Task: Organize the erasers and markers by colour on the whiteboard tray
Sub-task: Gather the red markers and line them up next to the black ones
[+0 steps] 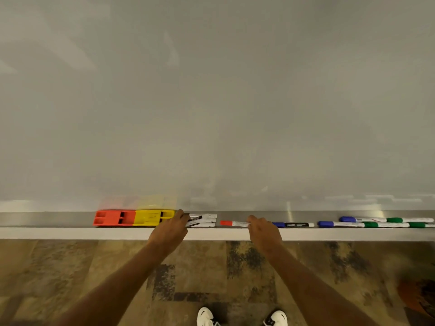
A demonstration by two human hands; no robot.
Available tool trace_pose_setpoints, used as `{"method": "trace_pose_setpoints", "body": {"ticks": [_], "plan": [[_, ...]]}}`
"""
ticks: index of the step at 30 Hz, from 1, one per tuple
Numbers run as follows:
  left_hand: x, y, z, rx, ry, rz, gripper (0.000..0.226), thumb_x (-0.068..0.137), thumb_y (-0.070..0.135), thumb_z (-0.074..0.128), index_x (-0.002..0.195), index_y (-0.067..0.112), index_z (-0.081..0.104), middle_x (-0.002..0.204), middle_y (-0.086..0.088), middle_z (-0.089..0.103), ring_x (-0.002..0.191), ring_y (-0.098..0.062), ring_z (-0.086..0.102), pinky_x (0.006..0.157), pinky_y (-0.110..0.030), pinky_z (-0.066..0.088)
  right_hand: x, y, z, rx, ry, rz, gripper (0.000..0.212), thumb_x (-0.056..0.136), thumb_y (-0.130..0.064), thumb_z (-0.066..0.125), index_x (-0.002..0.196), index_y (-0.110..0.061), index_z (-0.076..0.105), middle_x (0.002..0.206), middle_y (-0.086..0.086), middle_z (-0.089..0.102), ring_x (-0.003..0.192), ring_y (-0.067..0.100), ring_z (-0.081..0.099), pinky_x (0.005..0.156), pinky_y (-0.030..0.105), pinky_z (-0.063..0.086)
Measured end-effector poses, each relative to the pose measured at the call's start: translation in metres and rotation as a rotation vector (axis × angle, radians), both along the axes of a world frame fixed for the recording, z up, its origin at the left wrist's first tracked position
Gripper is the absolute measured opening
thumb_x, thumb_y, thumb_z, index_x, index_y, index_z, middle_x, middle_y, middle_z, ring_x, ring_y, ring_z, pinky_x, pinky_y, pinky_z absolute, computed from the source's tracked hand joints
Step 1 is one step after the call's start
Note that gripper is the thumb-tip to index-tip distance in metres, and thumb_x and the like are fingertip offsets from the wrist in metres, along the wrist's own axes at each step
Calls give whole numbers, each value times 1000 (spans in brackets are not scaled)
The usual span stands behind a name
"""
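Note:
A red eraser (113,217) and a yellow eraser (151,217) lie side by side on the whiteboard tray (47,232). Right of them sits a small stack of black markers (204,220); my left hand (173,229) grips their left ends. My right hand (262,231) pinches the right end of a red marker (234,223) lying on the tray. Further right lie a blue-capped marker with a black label (293,224), two blue markers (339,222) and green markers (397,222) in two rows.
The whiteboard (211,102) fills the view above the tray. Below the tray is patterned carpet (70,274), with my two white shoes (242,317) at the bottom edge.

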State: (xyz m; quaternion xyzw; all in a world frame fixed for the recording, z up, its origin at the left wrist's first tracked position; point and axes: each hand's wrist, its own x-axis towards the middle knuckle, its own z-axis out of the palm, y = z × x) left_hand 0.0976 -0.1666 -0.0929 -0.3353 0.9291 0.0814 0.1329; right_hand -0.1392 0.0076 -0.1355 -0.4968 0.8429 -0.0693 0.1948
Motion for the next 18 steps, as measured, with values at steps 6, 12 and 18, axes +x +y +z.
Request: {"method": "trace_pose_setpoints", "body": {"ticks": [6, 12, 18], "plan": [[20, -13, -3, 20, 24, 12, 30, 87, 15, 51, 117, 16, 56, 120, -7, 50, 76, -34, 64, 59, -47, 51, 17, -13, -8, 72, 69, 27, 25, 90, -21, 56, 114, -18, 49, 96, 5, 65, 79, 20, 62, 68, 29, 48], [9, -13, -2, 12, 46, -58, 28, 89, 17, 51, 116, 17, 56, 111, -5, 51, 73, -30, 65, 55, -44, 52, 20, -16, -10, 63, 89, 67, 28, 87, -23, 63, 113, -21, 54, 94, 3, 65, 77, 17, 62, 71, 29, 51], [-37, 6, -5, 41, 70, -156, 29, 94, 23, 45, 122, 19, 52, 115, -3, 49, 78, -25, 64, 59, -37, 50, 9, 9, -4, -70, -62, -135, 33, 97, -29, 43, 130, -25, 45, 99, 2, 68, 78, 16, 62, 73, 30, 54]]}}
